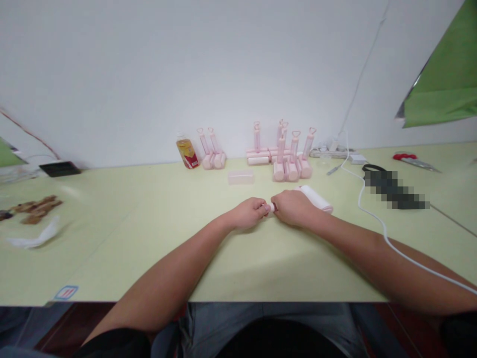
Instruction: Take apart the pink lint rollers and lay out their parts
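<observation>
Just above the table, my left hand [249, 213] and my right hand [294, 207] meet on a pale pink lint roller [315, 198]. The fingers of my left hand pinch the tip end of its handle [272, 207]. Wrapped round the handle's other part, my right hand hides most of it. The white paper roll sticks out beyond my right hand, to its right. Beyond my left hand lies a clear pinkish plastic cover [241, 177].
Pink lint rollers [292, 169] with heart-shaped loops stand along the wall, two more [214, 156] beside a drink bottle [187, 151]. On the right lie a white cable [367, 209], a power strip [331, 151] and red-handled scissors [413, 159]. Leftward are a phone [59, 169] and crumpled tissue [35, 236].
</observation>
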Motion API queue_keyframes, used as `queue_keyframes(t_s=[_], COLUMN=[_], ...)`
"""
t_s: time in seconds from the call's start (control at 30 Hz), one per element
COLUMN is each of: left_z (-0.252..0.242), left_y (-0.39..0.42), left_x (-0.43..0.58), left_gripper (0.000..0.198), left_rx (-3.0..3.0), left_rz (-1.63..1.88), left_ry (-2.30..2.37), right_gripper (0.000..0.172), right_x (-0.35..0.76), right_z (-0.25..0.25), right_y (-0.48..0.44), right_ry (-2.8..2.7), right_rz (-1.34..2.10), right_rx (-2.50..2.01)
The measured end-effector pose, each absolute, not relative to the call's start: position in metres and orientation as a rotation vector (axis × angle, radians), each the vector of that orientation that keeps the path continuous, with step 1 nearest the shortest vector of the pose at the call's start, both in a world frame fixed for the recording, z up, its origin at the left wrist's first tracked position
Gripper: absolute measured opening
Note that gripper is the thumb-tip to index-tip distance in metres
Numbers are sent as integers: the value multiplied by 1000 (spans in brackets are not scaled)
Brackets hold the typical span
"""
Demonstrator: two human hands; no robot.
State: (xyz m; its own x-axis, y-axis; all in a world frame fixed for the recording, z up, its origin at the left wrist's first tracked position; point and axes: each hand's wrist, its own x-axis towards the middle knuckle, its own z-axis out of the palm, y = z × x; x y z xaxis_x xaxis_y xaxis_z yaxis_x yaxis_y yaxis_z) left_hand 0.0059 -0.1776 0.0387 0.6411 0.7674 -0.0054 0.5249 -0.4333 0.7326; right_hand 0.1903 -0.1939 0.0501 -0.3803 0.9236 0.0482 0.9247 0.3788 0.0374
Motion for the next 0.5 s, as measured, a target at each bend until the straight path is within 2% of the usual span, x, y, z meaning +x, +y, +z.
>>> queue_keyframes(t_s=[0.5], left_z=[35], left_y=[-184], left_x=[13], left_gripper=[28], left_rx=[2436], left_rz=[527], left_ry=[1049], right_gripper=[32], right_x=[191], right_z=[52], right_y=[-195], right_ry=[-2581], right_rz=[-36], right_rx=[-1766])
